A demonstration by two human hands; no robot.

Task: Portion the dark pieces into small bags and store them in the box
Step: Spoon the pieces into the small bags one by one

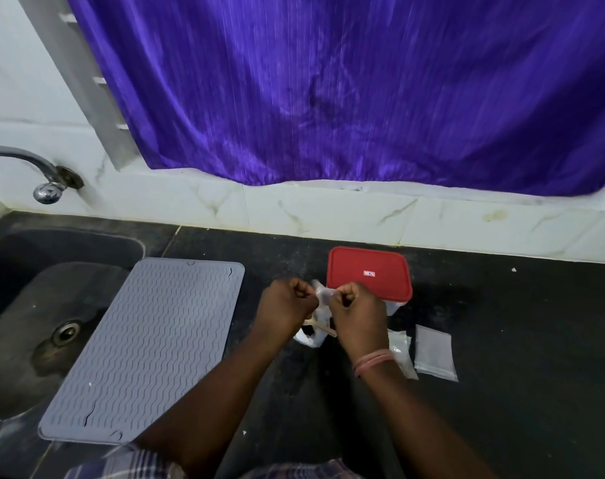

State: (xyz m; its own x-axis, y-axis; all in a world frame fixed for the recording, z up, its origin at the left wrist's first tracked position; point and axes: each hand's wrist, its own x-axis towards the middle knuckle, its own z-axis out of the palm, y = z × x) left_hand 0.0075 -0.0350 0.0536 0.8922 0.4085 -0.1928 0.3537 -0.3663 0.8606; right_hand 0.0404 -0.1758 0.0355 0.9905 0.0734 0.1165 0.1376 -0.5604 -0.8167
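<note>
Both hands meet above the black counter (501,340) in front of a clear box with a red lid (368,273), which is closed. My left hand (285,305) and my right hand (354,314) each pinch one side of a small clear bag (323,295) held between them. Below the hands lies a white container (309,338) with dark pieces in it and a wooden stick (323,328) across it, mostly hidden by my hands. Two flat empty clear bags (434,352) lie on the counter to the right of my right wrist.
A grey ribbed silicone mat (145,347) lies left of the hands, overlapping the dark sink (35,305). A metal tap (47,188) juts from the tiled wall (328,209) at the left. A purple curtain (328,88) hangs over the back wall.
</note>
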